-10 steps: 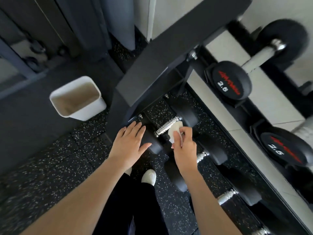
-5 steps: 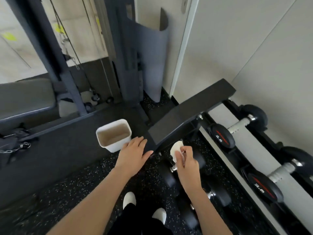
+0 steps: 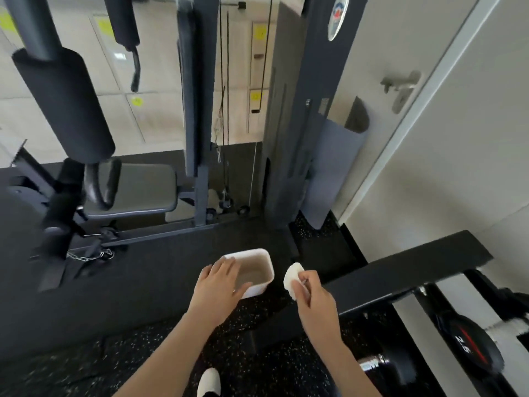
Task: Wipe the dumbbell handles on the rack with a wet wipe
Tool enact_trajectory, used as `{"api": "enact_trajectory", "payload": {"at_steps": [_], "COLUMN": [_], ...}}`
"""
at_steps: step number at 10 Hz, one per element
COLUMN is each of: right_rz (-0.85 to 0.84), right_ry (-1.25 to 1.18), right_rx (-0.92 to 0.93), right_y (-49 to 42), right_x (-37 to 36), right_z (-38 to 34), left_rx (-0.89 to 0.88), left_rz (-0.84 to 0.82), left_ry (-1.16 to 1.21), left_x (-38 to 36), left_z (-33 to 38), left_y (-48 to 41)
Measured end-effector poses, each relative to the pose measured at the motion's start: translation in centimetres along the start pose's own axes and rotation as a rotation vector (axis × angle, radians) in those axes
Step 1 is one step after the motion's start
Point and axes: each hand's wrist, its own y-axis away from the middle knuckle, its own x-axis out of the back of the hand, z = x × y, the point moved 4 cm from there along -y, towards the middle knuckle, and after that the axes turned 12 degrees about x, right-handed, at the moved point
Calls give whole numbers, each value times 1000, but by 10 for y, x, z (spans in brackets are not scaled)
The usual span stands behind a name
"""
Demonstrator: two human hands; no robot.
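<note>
White wipe (image 3: 292, 277) sits pinched in my right hand (image 3: 315, 302); left hand (image 3: 217, 287) spread. Dumbbell handle (image 3: 369, 365) lies at five o'clock, nearer my right.

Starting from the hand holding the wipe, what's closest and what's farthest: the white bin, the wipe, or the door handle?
1. Wet wipe: pinched in the right hand itself.
2. White bin: on the floor, just to its left.
3. Door handle: high on the door, up right.

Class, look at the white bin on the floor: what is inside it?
Only bare brownish inner walls and floor show in the white bin. The left hand covers its near left corner, so that part is hidden.
</note>
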Motion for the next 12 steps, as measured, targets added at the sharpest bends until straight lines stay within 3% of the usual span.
{"api": "enact_trajectory", "payload": {"at_steps": [2, 5, 8, 10, 12], "right_rz": [88, 92, -99, -351, -324], "right_ry": [-19, 59, 48, 161, 172], "right_rx": [-60, -146, -181, -238, -265], "right_y": [-46, -87, -169, -193, -184], "right_x": [-55, -89, -137, -162, -149], "right_z": [-24, 5, 49, 83, 87], "left_rx": [-45, -59, 44, 98, 89], "left_rz": [-61, -135, -164, -175, -191], "left_ry": [-19, 0, -15, -43, -66], "left_x": [6, -14, -28, -33, -28], "left_z": [-56, -64, -67, -73, -62], "left_y": [-50, -97, -145, -162, -167]}}
